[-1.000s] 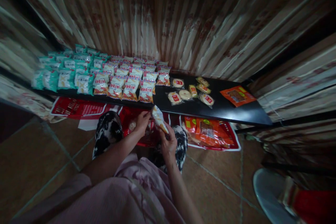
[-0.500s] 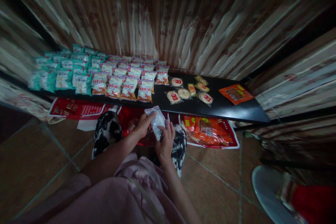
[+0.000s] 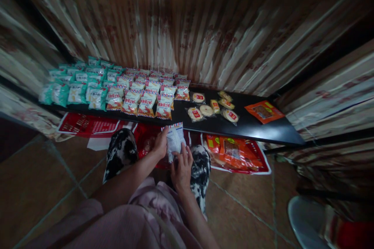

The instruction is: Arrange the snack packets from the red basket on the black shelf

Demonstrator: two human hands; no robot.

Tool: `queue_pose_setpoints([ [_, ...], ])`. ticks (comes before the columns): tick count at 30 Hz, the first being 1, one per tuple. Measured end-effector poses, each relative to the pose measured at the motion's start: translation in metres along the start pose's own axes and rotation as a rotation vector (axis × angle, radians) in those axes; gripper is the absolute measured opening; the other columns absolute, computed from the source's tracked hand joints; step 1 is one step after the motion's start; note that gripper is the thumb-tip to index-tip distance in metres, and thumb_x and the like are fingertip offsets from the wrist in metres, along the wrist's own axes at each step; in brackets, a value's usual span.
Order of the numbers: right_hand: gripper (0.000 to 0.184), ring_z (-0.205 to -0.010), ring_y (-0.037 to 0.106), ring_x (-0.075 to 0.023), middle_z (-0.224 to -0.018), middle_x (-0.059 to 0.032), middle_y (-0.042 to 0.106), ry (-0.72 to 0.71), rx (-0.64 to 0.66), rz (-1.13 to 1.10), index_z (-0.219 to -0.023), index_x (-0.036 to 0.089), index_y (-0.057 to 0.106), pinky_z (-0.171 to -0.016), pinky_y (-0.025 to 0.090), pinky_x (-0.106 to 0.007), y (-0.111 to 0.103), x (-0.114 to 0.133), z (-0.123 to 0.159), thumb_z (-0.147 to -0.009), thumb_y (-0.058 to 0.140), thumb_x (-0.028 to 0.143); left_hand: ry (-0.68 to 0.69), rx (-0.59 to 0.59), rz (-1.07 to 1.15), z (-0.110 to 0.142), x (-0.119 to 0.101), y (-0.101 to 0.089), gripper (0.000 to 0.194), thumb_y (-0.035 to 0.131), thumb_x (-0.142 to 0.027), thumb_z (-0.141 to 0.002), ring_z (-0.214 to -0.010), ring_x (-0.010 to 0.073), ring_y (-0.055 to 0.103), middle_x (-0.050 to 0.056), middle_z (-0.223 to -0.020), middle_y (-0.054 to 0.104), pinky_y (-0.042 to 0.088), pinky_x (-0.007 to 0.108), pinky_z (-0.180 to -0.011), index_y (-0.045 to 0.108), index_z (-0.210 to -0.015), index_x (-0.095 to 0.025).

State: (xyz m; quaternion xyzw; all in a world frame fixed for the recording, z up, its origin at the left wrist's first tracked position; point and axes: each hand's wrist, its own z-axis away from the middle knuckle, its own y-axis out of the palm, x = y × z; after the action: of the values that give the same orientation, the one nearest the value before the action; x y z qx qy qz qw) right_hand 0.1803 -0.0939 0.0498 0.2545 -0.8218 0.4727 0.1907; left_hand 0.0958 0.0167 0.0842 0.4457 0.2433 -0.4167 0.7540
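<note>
Because only your left hand (image 3: 160, 144) pinches the packet (image 3: 176, 139), your right hand (image 3: 181, 167) half-open against it, a slack thumb could drop it floorward.

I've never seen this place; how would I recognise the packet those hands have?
Find the long black shelf, then look just below its front edge, near the middle. There the left hand grips the packet, with the right hand at its lower end. Unlike the orange-and-white packs on the shelf, it shows a pale, greyish side.
</note>
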Motion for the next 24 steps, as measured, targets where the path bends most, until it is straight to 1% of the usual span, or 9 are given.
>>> queue_pose_setpoints([
  [2, 0.029, -0.139, 0.023, -0.0275, -0.15, -0.0097, 0.034, 0.002, -0.008, -0.025, -0.104, 0.019, 0.057, -0.106, 0.033, -0.056, 0.002, 0.001, 0.001, -0.082, 0.042, 0.007, -0.003, -0.009, 0.017, -0.001, -0.001, 0.0, 0.059, 0.073, -0.069, -0.051, -0.064, 0.021, 0.065, 0.007, -0.065, 0.067, 0.046, 0.029, -0.061, 0.063, -0.068, -0.014],
  [6, 0.027, -0.136, 0.029, -0.0273, -0.143, -0.0108, 0.042, 0.019, -0.021, -0.074, -0.103, 0.02, 0.057, -0.104, 0.036, -0.056, 0.003, 0.004, 0.0, -0.083, 0.042, 0.009, 0.009, -0.066, -0.004, -0.002, -0.003, -0.002, 0.056, 0.075, -0.065, -0.051, -0.063, 0.0207, 0.064, 0.005, -0.064, 0.067, 0.047, 0.03, -0.063, 0.064, -0.069, -0.013],
  [10, 0.021, -0.133, 0.033, -0.0277, -0.137, -0.0118, 0.048, 0.025, -0.036, -0.084, -0.102, 0.02, 0.058, -0.103, 0.037, -0.055, 0.004, 0.004, -0.004, -0.086, 0.045, 0.013, 0.017, -0.093, -0.054, -0.001, -0.004, -0.004, 0.055, 0.074, -0.066, -0.054, -0.06, 0.0202, 0.064, 0.005, -0.063, 0.066, 0.047, 0.03, -0.06, 0.064, -0.068, -0.014],
  [13, 0.023, -0.13, 0.037, -0.0271, -0.13, -0.0115, 0.053, 0.029, -0.066, -0.101, -0.107, 0.02, 0.057, -0.102, 0.038, -0.055, 0.005, 0.003, -0.007, -0.088, 0.045, 0.017, 0.027, -0.111, -0.121, -0.001, -0.004, -0.007, 0.055, 0.072, -0.067, -0.055, -0.059, 0.0199, 0.063, 0.006, -0.062, 0.066, 0.045, 0.029, -0.057, 0.064, -0.067, -0.014],
  [18, 0.033, -0.126, 0.043, -0.0258, -0.132, -0.0132, 0.052, 0.08, -0.127, -0.11, -0.124, 0.02, 0.051, -0.101, 0.04, -0.054, 0.01, -0.002, -0.01, -0.092, 0.045, 0.023, 0.032, -0.145, -0.195, -0.002, -0.001, -0.011, 0.059, 0.07, -0.07, -0.053, -0.061, 0.021, 0.063, 0.008, -0.066, 0.067, 0.045, 0.03, -0.058, 0.065, -0.068, -0.014],
  [20, 0.034, -0.124, 0.044, -0.0259, -0.131, -0.0138, 0.053, 0.095, -0.127, -0.117, -0.125, 0.02, 0.051, -0.1, 0.041, -0.054, 0.012, -0.005, -0.011, -0.092, 0.045, 0.025, 0.026, -0.129, -0.184, 0.0, 0.001, -0.01, 0.06, 0.069, -0.071, -0.054, -0.061, 0.0207, 0.063, 0.008, -0.065, 0.067, 0.044, 0.029, -0.057, 0.065, -0.068, -0.013],
  [24, 0.033, -0.123, 0.045, -0.0267, -0.129, -0.0146, 0.055, 0.106, -0.109, -0.123, -0.123, 0.019, 0.054, -0.1, 0.04, -0.054, 0.016, -0.011, -0.015, -0.092, 0.046, 0.027, 0.014, -0.096, -0.083, 0.005, 0.002, -0.008, 0.059, 0.067, -0.071, -0.057, -0.059, 0.0204, 0.063, 0.009, -0.065, 0.068, 0.044, 0.029, -0.057, 0.066, -0.067, -0.013],
])
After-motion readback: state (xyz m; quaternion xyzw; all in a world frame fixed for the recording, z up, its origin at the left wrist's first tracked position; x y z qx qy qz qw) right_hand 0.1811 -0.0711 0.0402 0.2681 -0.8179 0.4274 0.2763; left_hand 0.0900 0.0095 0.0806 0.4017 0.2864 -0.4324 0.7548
